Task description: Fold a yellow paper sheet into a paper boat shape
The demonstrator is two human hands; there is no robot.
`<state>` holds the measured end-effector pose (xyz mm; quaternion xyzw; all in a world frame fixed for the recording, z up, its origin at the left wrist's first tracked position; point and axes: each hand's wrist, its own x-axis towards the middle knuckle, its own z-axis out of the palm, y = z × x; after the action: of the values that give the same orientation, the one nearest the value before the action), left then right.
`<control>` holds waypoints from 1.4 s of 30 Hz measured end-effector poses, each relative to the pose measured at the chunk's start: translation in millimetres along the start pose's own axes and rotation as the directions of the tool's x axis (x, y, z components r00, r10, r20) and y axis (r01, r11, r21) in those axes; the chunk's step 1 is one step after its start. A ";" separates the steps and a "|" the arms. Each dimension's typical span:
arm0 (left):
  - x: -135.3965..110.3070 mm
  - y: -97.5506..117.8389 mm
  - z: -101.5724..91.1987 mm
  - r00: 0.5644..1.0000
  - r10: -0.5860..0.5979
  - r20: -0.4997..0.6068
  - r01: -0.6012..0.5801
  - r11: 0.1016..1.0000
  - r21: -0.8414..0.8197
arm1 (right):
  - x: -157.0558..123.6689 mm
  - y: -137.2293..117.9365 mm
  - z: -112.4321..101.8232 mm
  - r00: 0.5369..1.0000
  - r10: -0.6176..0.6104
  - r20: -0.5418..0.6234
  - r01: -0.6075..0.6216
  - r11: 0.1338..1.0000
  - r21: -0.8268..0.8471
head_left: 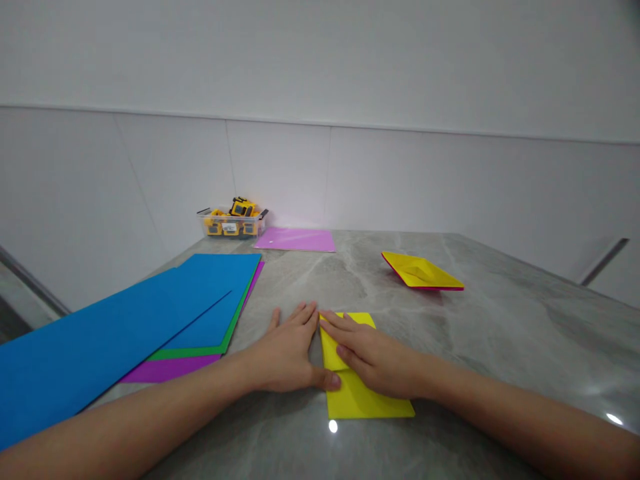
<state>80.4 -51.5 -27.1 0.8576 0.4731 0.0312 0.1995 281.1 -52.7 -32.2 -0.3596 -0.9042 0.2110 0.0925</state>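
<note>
A folded sheet of yellow paper (367, 401) lies flat on the grey marbled table in front of me. My right hand (367, 353) rests on top of it, fingers stretched out toward its left edge and covering much of its middle. Just left of the paper, my left hand (287, 350) lies spread on the table, with its thumb touching the paper's left edge. The fingertips of both hands nearly meet at the paper's upper left corner. A crosswise fold edge shows partway down the sheet.
To the left lie overlapping sheets of blue paper (125, 333), with green paper (187, 353) and purple paper (173, 369) beneath. A folded yellow-and-red paper boat (423, 270) sits at the right. At the back are a pink sheet (297, 239) and a clear bin (233, 223) of yellow toy vehicles.
</note>
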 end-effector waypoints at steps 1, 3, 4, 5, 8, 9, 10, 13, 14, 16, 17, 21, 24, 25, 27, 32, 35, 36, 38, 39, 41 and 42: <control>0.0 0.4 -0.1 1.000 -0.003 0.001 0.003 1.000 -0.001 | -0.2 0.0 -0.2 1.000 -0.005 0.004 0.005 1.000 -0.012; -0.2 1.4 -0.7 1.000 -0.012 0.004 0.012 1.000 -0.001 | -0.2 -0.1 -0.6 1.000 -0.014 0.012 0.015 0.999 -0.032; -0.3 1.7 -1.0 1.000 -0.015 0.008 0.015 1.000 0.000 | -0.2 -0.3 -0.4 1.000 -0.020 0.020 0.020 0.999 -0.037; -0.4 1.8 -1.4 1.000 -0.018 0.011 0.018 1.000 0.001 | -0.2 -0.6 0.2 1.000 -0.021 0.023 0.022 0.999 -0.037; -1.1 0.1 -1.6 1.000 -0.011 0.022 0.011 1.000 0.004 | -1.1 -2.8 5.3 0.999 0.032 -0.012 -0.033 0.999 -0.039; -1.3 -0.8 -1.0 1.000 -0.006 0.022 0.006 1.000 0.004 | -1.8 -3.7 7.9 0.997 0.067 -0.039 -0.068 0.997 -0.047; -1.4 -1.7 -0.1 1.000 -0.003 0.016 0.002 1.000 0.004 | -2.6 -4.4 10.5 0.993 0.098 -0.071 -0.102 0.993 -0.054; -0.7 -2.7 4.3 0.999 -0.022 -0.044 0.023 1.000 0.005 | -4.3 -2.9 15.8 0.977 0.134 -0.167 -0.136 0.991 -0.005; -0.2 -2.4 6.0 0.997 -0.036 -0.071 0.036 0.999 0.005 | -4.4 -0.8 16.4 0.971 0.135 -0.199 -0.128 0.990 0.052; 1.0 -1.4 9.0 0.993 -0.054 -0.107 0.055 0.998 0.007 | -3.4 4.9 16.2 0.952 0.145 -0.268 -0.080 0.967 0.241; 1.6 -0.9 10.3 0.992 -0.054 -0.116 0.055 0.998 0.010 | -2.6 7.7 15.7 0.945 0.150 -0.291 -0.038 0.933 0.357; 1.6 -1.2 12.7 0.992 -0.010 -0.127 0.014 0.999 0.031 | -1.2 10.7 12.8 0.947 0.110 -0.301 0.112 0.764 0.635; 0.0 -2.9 12.4 0.994 0.007 -0.113 -0.004 1.000 0.027 | -4.2 5.5 10.0 0.943 0.132 -0.305 0.048 0.854 0.517; -0.3 -3.4 12.3 0.994 0.007 -0.110 -0.006 1.000 0.013 | -5.4 4.0 9.3 0.940 0.134 -0.315 0.026 0.890 0.455; 0.0 -3.7 12.6 0.991 0.005 -0.130 -0.012 0.999 -0.049 | -7.1 2.7 8.3 0.933 0.112 -0.341 0.025 0.928 0.371; 3.1 8.3 13.1 0.969 0.009 -0.247 -0.181 0.708 -0.683 | -7.2 3.6 7.0 0.868 0.081 -0.491 0.087 0.947 0.310; 0.7 22.3 11.2 0.987 0.022 -0.159 -0.160 0.122 -0.979 | -8.8 1.8 7.6 0.813 -0.041 -0.581 0.156 0.976 0.150; -0.7 26.0 10.8 0.992 0.050 -0.114 -0.113 -0.023 -0.993 | -9.9 0.5 8.4 0.804 -0.109 -0.584 0.190 0.979 0.079; -3.3 30.4 11.4 0.992 0.118 -0.052 -0.028 -0.201 -0.979 | -12.7 -3.4 10.2 0.807 -0.236 -0.541 0.249 0.967 -0.050; -4.1 31.1 12.6 0.990 0.138 -0.042 -0.007 -0.248 -0.969 | -14.1 -5.8 10.9 0.815 -0.283 -0.505 0.270 0.958 -0.101; -4.9 30.7 16.4 0.990 0.126 -0.063 -0.023 -0.298 -0.954 | -16.6 -11.5 11.1 0.834 -0.345 -0.430 0.297 0.938 -0.177; -4.9 30.1 18.7 0.990 0.110 -0.084 -0.047 -0.306 -0.951 | -17.5 -14.4 10.5 0.841 -0.371 -0.395 0.311 0.927 -0.208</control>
<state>106.3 -75.6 -32.5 0.3761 0.1926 0.3958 0.8153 281.6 -77.5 -35.5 -0.2355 -0.9234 0.0455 0.2995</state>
